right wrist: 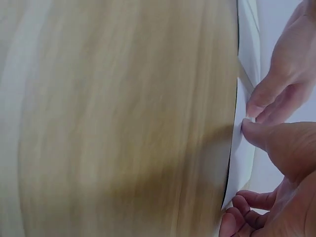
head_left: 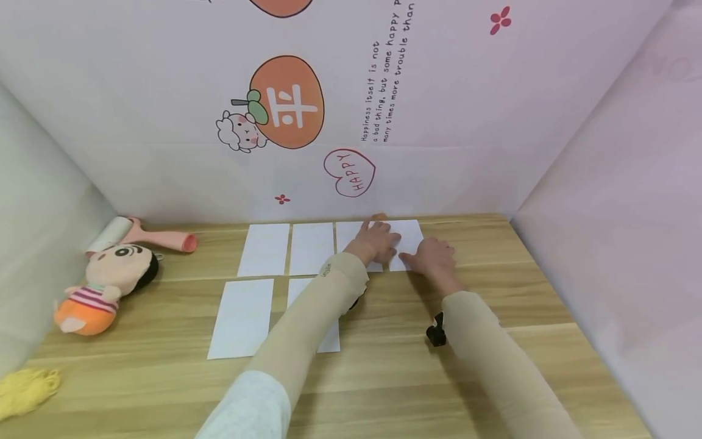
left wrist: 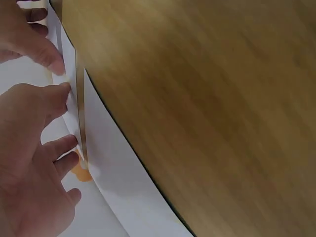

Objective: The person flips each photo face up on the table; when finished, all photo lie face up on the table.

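Note:
At the right end of the far row lies a white paper card [head_left: 408, 230], flat on the wooden table, with both hands on it. My left hand [head_left: 375, 241] holds its left side; in the left wrist view the thumb [left wrist: 60, 91] is on the card and the fingers reach its left end. From the right, my right hand [head_left: 435, 256] holds it with thumb on the card and curled fingers [right wrist: 242, 203] at the right edge. Both thumb tips come close together mid-card. The left hand overlaps the neighbouring card [head_left: 344, 230] in the head view.
More white cards [head_left: 263, 250] lie in the far row, and two in a nearer row [head_left: 241, 317], one partly behind the left forearm. At left are a pink-handled roller [head_left: 164, 239], a plush doll [head_left: 120, 268] and yellow yarn [head_left: 24, 390]. A printed wall [head_left: 439, 122] stands behind.

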`<state>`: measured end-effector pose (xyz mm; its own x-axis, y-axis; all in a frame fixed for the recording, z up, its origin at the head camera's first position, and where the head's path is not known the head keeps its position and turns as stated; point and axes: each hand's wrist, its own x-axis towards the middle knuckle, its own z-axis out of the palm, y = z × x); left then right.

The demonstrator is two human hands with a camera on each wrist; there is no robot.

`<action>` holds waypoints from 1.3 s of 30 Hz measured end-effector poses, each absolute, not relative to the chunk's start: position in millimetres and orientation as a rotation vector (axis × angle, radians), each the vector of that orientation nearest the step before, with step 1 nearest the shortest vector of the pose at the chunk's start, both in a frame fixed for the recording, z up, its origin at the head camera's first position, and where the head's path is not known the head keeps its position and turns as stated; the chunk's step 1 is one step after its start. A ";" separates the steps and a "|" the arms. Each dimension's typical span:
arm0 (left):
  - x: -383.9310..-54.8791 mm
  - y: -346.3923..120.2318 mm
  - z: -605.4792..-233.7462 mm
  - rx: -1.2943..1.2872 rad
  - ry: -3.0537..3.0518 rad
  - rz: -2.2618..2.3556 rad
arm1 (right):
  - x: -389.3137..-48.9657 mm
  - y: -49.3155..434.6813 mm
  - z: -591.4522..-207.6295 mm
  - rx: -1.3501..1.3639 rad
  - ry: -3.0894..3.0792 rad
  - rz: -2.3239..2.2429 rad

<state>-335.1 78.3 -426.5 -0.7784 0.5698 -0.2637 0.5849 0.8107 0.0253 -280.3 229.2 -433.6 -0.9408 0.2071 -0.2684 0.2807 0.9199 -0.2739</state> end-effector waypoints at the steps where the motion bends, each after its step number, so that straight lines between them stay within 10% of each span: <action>1: -335.2 79.2 -427.6 0.877 2.738 -0.072 | -281.5 228.9 -434.4 0.371 2.843 -0.483; 39: -331.3 99.8 -429.4 0.669 2.806 0.225 | -279.2 235.9 -441.0 0.462 2.328 -1.885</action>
<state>-331.3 99.8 -429.4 -0.8642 0.4605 -0.2026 0.4223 0.8829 0.2054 -279.2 235.9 -441.0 -0.9474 0.1644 -0.2744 0.3026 0.1825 -0.9355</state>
